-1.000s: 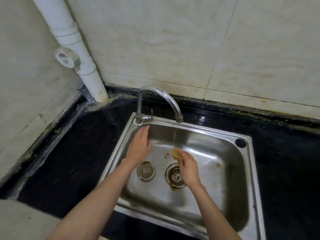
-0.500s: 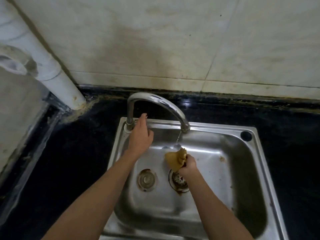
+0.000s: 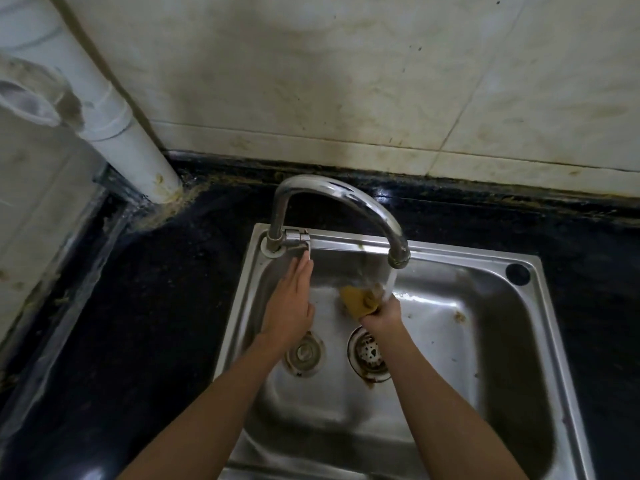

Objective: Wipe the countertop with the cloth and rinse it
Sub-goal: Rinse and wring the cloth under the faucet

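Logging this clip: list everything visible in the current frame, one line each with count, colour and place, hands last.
cloth: one, yellow-brown, bunched under the spout, over the basin
faucet: one, chrome, back left rim of the sink, water running
sink: one, stainless steel, set in the countertop
drain strainer: one, metal, basin floor
drain plug: one, metal, left of the strainer
countertop: one, black, around the sink
pipe: one, white, back left corner
wall tiles: cream, stained, behind
left hand: fingers straight, tips at the faucet handle
right hand: grips the cloth
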A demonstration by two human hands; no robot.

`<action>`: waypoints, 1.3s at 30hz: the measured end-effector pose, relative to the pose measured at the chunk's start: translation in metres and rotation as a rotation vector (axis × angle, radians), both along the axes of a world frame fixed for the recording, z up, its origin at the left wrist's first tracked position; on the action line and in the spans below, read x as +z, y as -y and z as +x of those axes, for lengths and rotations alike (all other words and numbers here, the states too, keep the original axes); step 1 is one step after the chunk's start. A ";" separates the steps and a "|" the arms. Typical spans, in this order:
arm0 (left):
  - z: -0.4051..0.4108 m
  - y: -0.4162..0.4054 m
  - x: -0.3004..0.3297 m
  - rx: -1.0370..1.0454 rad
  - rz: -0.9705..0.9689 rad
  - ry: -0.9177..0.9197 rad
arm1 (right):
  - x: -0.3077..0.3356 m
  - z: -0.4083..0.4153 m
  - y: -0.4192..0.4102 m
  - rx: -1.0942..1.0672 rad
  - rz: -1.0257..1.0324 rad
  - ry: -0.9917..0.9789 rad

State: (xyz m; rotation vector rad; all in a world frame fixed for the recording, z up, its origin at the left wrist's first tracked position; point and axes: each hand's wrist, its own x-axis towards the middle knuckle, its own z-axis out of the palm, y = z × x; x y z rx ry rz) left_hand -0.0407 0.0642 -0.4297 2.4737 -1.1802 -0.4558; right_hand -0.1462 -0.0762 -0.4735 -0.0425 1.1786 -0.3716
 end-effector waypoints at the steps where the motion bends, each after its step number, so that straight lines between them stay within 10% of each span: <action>1: 0.002 0.001 0.001 -0.020 0.035 0.033 | 0.001 -0.001 0.002 0.000 -0.009 -0.005; 8: -0.032 0.007 0.018 -0.068 -0.046 0.086 | 0.001 -0.014 0.006 0.038 -0.087 -0.150; 17: -0.089 0.091 -0.008 0.805 -0.168 -1.580 | 0.012 -0.027 0.000 0.020 -0.215 -0.103; 26: -0.079 0.119 -0.024 0.810 -0.300 -1.632 | 0.011 -0.043 -0.002 -0.131 -0.253 0.099; 32: -0.062 0.114 -0.018 0.717 -0.254 -1.184 | -0.003 -0.045 -0.003 0.144 -0.345 -0.295; 39: -0.038 0.092 -0.020 0.920 -0.458 -1.334 | 0.009 -0.038 -0.005 0.489 -0.420 -0.167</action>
